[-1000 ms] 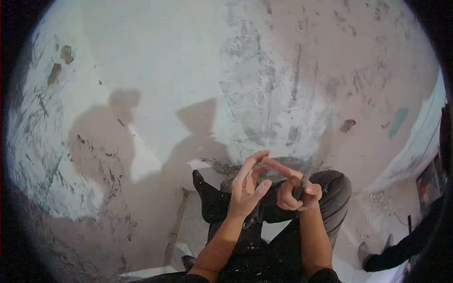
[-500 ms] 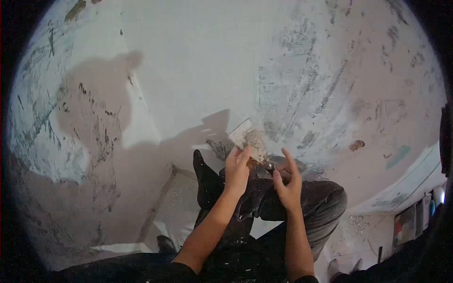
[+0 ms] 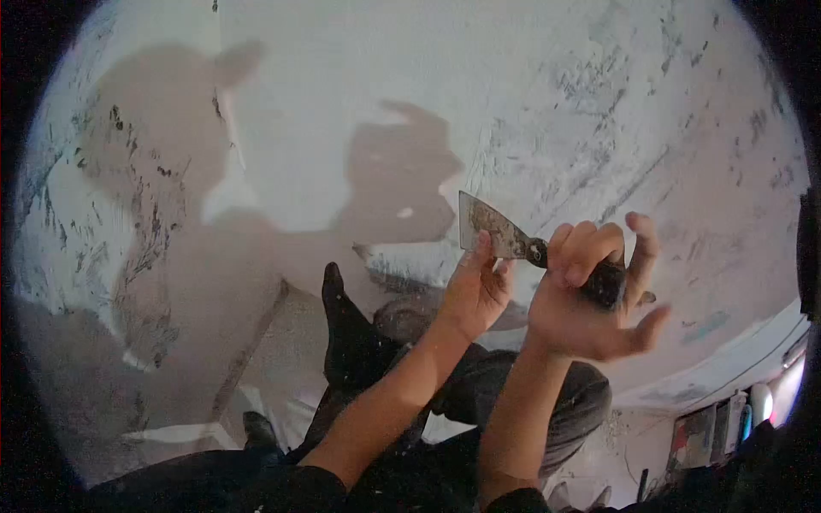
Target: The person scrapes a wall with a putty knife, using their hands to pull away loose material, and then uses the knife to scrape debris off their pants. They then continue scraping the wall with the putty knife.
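Observation:
A putty knife (image 3: 498,232) with a smeared, dirty metal blade and a dark handle is held up in front of the wall. My left hand (image 3: 479,286) pinches the lower edge of the blade, with its fingertips on the metal. The dark handle passes through my right hand (image 3: 577,295); some fingers curl over it, while others stick out loosely. Part of the handle is hidden behind those fingers.
A wall (image 3: 342,68) with pale and dark smears curves across the view, with shadows cast on it. Below are my legs, with one knee (image 3: 577,402) bent and a dark-socked foot (image 3: 342,325). Several upright items (image 3: 727,427) stand at the lower right.
Both hands and the putty knife have moved up and to the right. The blade has turned toward level, and my right hand has come around the handle, its fingers partly loose.

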A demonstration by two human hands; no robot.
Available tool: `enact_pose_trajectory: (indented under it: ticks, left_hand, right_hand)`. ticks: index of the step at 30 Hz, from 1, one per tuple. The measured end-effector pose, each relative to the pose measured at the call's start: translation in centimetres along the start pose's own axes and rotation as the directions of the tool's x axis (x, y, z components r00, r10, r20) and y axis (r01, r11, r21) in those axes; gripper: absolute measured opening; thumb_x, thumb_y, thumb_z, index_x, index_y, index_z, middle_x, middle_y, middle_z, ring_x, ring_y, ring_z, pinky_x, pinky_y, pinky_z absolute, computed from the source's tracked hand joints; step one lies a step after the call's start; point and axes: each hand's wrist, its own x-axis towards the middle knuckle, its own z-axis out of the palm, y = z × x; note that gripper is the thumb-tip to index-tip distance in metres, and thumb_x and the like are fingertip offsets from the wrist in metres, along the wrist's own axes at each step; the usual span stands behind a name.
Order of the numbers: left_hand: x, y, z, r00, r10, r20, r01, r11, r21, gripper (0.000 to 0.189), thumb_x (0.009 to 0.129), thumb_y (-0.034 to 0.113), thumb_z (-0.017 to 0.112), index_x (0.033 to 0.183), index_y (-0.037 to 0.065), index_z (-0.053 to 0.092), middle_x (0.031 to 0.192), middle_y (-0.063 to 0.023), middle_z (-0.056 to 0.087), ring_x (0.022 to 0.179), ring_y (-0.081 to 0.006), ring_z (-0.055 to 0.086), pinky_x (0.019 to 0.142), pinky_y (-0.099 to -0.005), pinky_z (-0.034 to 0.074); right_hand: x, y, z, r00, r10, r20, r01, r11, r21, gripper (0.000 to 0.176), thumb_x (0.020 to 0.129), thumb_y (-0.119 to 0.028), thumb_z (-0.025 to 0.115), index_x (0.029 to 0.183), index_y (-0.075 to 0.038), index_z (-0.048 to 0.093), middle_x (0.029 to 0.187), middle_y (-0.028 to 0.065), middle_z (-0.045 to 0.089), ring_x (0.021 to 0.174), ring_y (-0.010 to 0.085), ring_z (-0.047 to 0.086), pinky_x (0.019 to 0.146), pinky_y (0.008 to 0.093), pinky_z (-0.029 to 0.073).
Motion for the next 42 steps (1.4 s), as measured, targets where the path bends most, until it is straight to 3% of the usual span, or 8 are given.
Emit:
enact_pose_trajectory:
  ticks: [6,8,25,30,33,37,38,42]
  left_hand:
    - [-0.4,1.1,-1.7,0.999,-0.010,0.048,-0.005,0.957,0.291,0.035,0.093,0.035,0.063,0.107,0.003,0.058,0.092,-0.0053,0.061,0.089,-0.0178,0.062,0.078,-0.0308,0.053]
    - [-1.5,1.6,-3.4,1.000,-0.010,0.012,0.005,0.937,0.350,0.036,0.097,0.038,0.054,0.105,0.003,0.059,0.088,-0.0044,0.062,0.086,-0.0183,0.060,0.078,-0.0329,0.049]
    - [-1.3,2.9,-3.6,0.978,0.202,0.057,-0.210,0.932,0.296,0.033,0.102,0.028,0.043,0.084,0.002,0.054,0.069,-0.0037,0.047,0.063,-0.0136,0.039,0.059,-0.0291,0.032]
    - [-1.4,3.0,-3.8,0.967,0.244,0.079,-0.256,0.907,0.336,0.033,0.102,0.029,0.043,0.082,0.005,0.052,0.072,-0.0033,0.048,0.062,-0.0126,0.039,0.058,-0.0279,0.032]
    - [-1.4,2.7,-3.0,0.952,0.306,-0.024,-0.262,0.853,0.452,0.034,0.100,0.033,0.046,0.077,0.008,0.048,0.066,-0.0010,0.044,0.057,-0.0111,0.036,0.058,-0.0281,0.031]
    - [-1.4,2.8,-3.6,0.958,0.286,-0.005,-0.256,0.864,0.433,0.034,0.100,0.033,0.047,0.077,0.008,0.048,0.066,-0.0010,0.045,0.058,-0.0105,0.037,0.057,-0.0277,0.031]
    - [-1.4,2.8,-3.4,0.959,0.283,-0.030,-0.245,0.874,0.419,0.033,0.100,0.032,0.047,0.077,0.008,0.048,0.066,-0.0009,0.046,0.058,-0.0104,0.038,0.057,-0.0276,0.031]
    - [-1.4,2.9,-3.8,0.963,0.261,0.064,-0.268,0.903,0.335,0.031,0.101,0.026,0.045,0.081,0.005,0.053,0.070,-0.0021,0.047,0.061,-0.0119,0.038,0.055,-0.0273,0.031]
  right_hand:
    - [-1.4,2.3,-1.1,0.998,0.049,-0.051,-0.056,0.987,-0.151,0.049,0.092,-0.050,0.042,0.058,-0.013,0.036,0.044,-0.0019,0.024,0.041,0.0111,0.020,0.044,0.0292,0.018]
    - [-1.9,1.4,-2.1,0.907,-0.116,-0.405,0.169,0.981,0.098,0.051,0.089,-0.043,0.046,0.050,-0.014,0.032,0.041,-0.0010,0.032,0.035,0.0103,0.028,0.038,0.0287,0.025]
    - [-3.2,2.9,-2.4,0.982,-0.143,-0.124,0.100,0.948,-0.302,0.042,0.084,-0.033,0.046,0.051,-0.019,0.025,0.042,-0.0038,0.018,0.038,0.0089,0.014,0.043,0.0277,0.016]
    - [-3.5,2.9,-3.6,0.968,-0.251,0.025,0.228,0.826,-0.516,0.030,0.081,-0.025,0.051,0.058,-0.010,0.038,0.043,0.0005,0.036,0.032,0.0142,0.032,0.040,0.0329,0.034]
    - [-2.9,2.8,-1.9,0.985,-0.146,-0.087,0.122,0.964,-0.236,0.040,0.082,-0.032,0.046,0.051,-0.017,0.026,0.041,-0.0043,0.021,0.036,0.0083,0.020,0.041,0.0267,0.019]
    - [-4.2,3.1,-3.7,0.924,-0.379,-0.055,0.176,0.547,-0.818,0.039,0.083,-0.030,0.045,0.051,-0.016,0.027,0.042,-0.0044,0.021,0.036,0.0081,0.018,0.041,0.0262,0.020]
    - [-2.9,3.9,-2.4,0.989,-0.142,-0.052,0.128,0.970,-0.209,0.038,0.084,-0.028,0.043,0.052,-0.016,0.027,0.041,-0.0041,0.020,0.036,0.0081,0.017,0.041,0.0270,0.020]
    - [-3.0,2.3,-2.3,0.936,-0.307,-0.174,0.265,0.937,-0.227,0.034,0.081,-0.022,0.047,0.052,-0.012,0.034,0.038,0.0005,0.029,0.029,0.0122,0.024,0.033,0.0282,0.023]
